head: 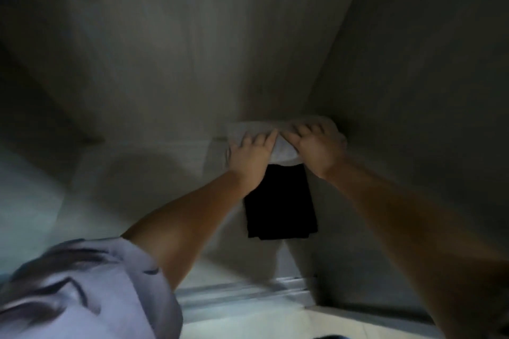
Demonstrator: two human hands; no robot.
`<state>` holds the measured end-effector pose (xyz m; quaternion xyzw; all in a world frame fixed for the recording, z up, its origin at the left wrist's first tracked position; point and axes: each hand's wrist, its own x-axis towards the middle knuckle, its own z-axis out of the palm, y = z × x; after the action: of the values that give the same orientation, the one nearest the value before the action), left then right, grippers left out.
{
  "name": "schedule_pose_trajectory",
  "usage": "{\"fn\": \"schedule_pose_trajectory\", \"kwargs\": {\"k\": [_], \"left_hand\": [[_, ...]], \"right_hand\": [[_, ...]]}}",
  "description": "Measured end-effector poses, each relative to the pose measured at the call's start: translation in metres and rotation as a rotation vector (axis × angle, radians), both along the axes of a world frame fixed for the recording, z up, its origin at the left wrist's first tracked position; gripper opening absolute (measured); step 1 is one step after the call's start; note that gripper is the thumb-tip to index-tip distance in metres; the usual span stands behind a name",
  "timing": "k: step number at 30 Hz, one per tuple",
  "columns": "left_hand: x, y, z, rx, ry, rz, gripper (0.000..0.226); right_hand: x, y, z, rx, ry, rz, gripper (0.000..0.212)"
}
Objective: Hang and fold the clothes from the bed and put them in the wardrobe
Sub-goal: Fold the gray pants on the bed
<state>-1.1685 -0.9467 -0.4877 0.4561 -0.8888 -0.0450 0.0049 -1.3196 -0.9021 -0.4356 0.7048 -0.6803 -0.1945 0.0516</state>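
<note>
Wardrobe interior (165,49), dim and blurred. Folded pale garment (281,146) lies in the rear corner at 12 o'clock, long axis running 9-to-3. Left hand (252,154) and right hand (316,146) press flat on it, fingers extended, nearly touching. Folded black garment (281,201) lies just toward 6 o'clock, long axis 12-to-6.

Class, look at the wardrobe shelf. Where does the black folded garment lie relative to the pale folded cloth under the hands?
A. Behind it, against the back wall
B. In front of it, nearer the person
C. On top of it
B: the black folded garment lies nearer the person than the pale folded cloth that the left hand and right hand rest on.
</note>
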Motion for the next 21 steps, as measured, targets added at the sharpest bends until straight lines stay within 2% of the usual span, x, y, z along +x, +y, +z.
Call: {"fn": "schedule_pose_trajectory", "kwargs": {"k": [2,5,7,9,16,21], "left_hand": [[-0.016,-0.002,-0.056,0.008,0.067,0.013,0.065],[-0.031,0.011,-0.148,0.13,0.133,0.019,0.062],[-0.032,0.032,-0.204,0.215,0.094,-0.013,0.06],[-0.032,0.054,-0.239,0.202,0.032,-0.079,0.06],[-0.025,0.073,-0.249,0.109,-0.113,-0.113,0.063],[-0.025,0.08,-0.256,0.09,-0.187,-0.111,0.074]], "right_hand": [[-0.015,-0.006,-0.052,-0.01,0.024,-0.007,0.055],[-0.028,0.0,-0.139,0.057,0.021,-0.044,0.053],[-0.025,0.024,-0.198,0.147,-0.02,-0.121,0.054],[-0.022,0.052,-0.239,0.208,-0.062,-0.223,0.054],[-0.012,0.076,-0.262,0.194,-0.237,-0.265,0.064],[-0.018,0.084,-0.281,0.192,-0.257,-0.269,0.073]]}}
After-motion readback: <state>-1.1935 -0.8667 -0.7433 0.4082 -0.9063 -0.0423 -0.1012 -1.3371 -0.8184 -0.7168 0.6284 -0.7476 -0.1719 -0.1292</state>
